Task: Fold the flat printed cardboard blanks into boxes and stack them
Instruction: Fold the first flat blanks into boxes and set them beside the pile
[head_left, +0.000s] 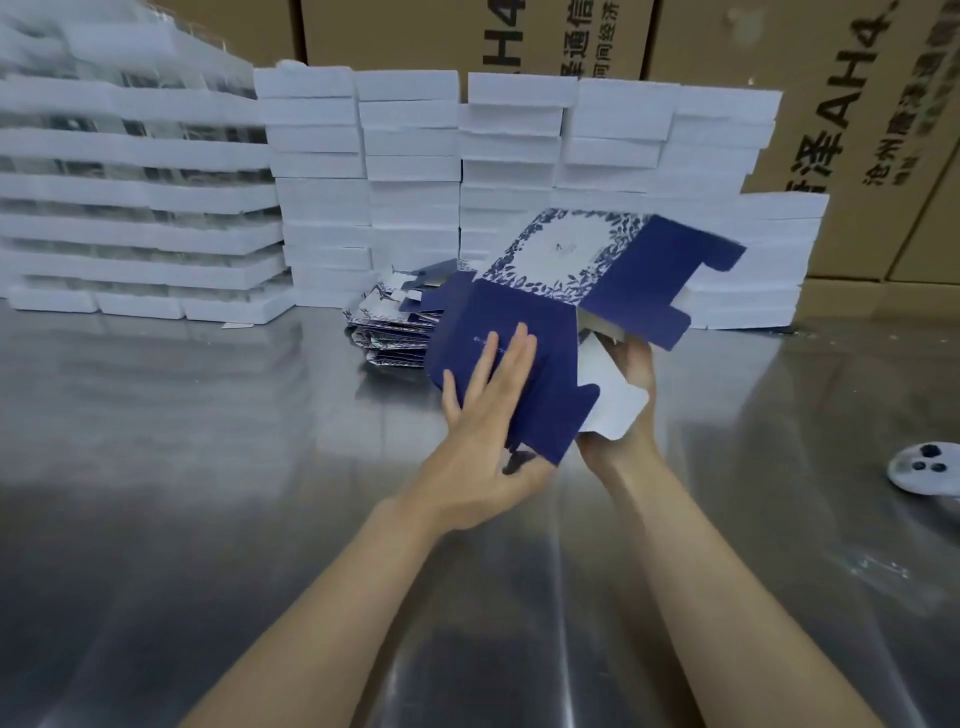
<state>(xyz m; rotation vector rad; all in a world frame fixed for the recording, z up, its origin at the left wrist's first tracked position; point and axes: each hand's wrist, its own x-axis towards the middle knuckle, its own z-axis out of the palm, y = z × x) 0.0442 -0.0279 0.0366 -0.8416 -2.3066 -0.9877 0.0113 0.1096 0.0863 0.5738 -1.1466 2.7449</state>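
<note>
A dark blue cardboard blank (524, 332) with a white floral panel is held tilted above the steel table, partly bent into shape. My left hand (483, 436) lies flat against its blue side panel, fingers straight, with the thumb round the panel's left edge. My right hand (631, 395) is under the blank from the right, mostly hidden behind a white inner flap (610, 400); its fingers curl round the cardboard. A low pile of flat printed blanks (389, 325) lies on the table just behind. Stacks of folded white boxes (410, 171) stand along the back.
The steel table (208, 467) stretches around my arms. At the far left stand stacked white trays (130, 197). Large brown cartons (857, 104) line the wall behind. A white round object (927, 467) with dark dots lies at the right edge.
</note>
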